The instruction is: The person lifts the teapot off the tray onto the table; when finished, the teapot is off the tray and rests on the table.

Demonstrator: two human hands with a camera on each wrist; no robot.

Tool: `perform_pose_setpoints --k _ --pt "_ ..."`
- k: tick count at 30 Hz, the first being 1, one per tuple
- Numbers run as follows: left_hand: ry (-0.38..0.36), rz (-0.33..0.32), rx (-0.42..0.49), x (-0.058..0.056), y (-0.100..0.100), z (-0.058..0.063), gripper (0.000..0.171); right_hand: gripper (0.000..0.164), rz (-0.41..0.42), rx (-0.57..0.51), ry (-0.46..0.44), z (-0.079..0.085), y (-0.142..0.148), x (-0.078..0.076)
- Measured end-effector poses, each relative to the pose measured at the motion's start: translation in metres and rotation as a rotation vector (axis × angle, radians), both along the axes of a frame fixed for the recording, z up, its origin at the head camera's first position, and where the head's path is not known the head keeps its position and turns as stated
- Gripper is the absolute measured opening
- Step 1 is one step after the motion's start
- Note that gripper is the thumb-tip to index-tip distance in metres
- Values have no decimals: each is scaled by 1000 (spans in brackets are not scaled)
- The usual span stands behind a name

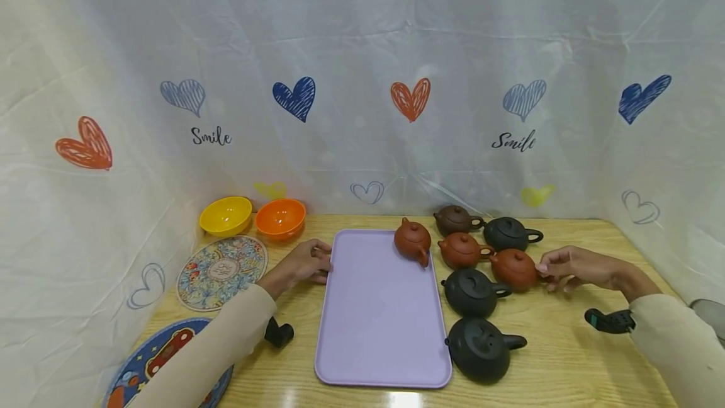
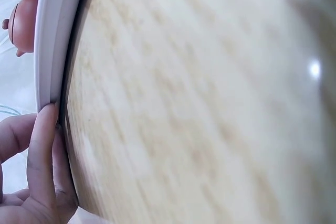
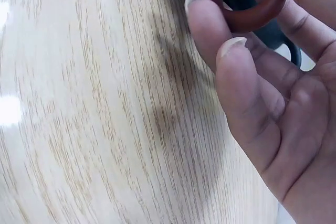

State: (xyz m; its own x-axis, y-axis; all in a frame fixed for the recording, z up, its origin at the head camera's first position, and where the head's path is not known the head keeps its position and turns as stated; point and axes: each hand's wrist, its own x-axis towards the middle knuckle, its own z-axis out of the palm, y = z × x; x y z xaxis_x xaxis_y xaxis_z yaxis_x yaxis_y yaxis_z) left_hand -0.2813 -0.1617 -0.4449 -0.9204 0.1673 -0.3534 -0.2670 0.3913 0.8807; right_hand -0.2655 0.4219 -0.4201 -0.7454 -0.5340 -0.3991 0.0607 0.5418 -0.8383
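My right hand (image 1: 572, 267) holds a reddish-brown teapot (image 1: 514, 269) by its loop handle (image 3: 254, 17), fingers curled about the loop. That teapot stands close among the others at the table's right. The left hand (image 1: 303, 262) grips the left rim of a lilac tray (image 1: 385, 313), with fingertips right at the edge in the left wrist view. Another reddish-brown teapot (image 1: 412, 239) sits at the tray's far right corner, its handle toward the near right. In the left wrist view, part of a reddish teapot (image 2: 23, 24) shows past the tray rim.
Right of the tray stand a reddish-brown teapot (image 1: 460, 250), a dark brown one (image 1: 453, 220) and black teapots (image 1: 470, 293). At the back left are a yellow bowl (image 1: 226, 216) and an orange bowl (image 1: 280, 219). Round patterned mats (image 1: 223, 269) lie at the left.
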Motion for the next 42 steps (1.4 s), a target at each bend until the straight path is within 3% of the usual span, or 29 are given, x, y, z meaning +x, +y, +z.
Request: perform_pose_setpoints --k 11,25,34,42 --pt "6 -2 19 1 1 0 44 29 -77 39 46 0 -1 3" --pt "9 -7 5 0 0 -1 44 49 -267 182 321 25 -15 8" --pt "16 -5 11 2 0 0 44 43 -250 85 337 49 -68 3" --pt "17 -6 15 3 1 0 43 45 -172 40 299 51 -136 -12"
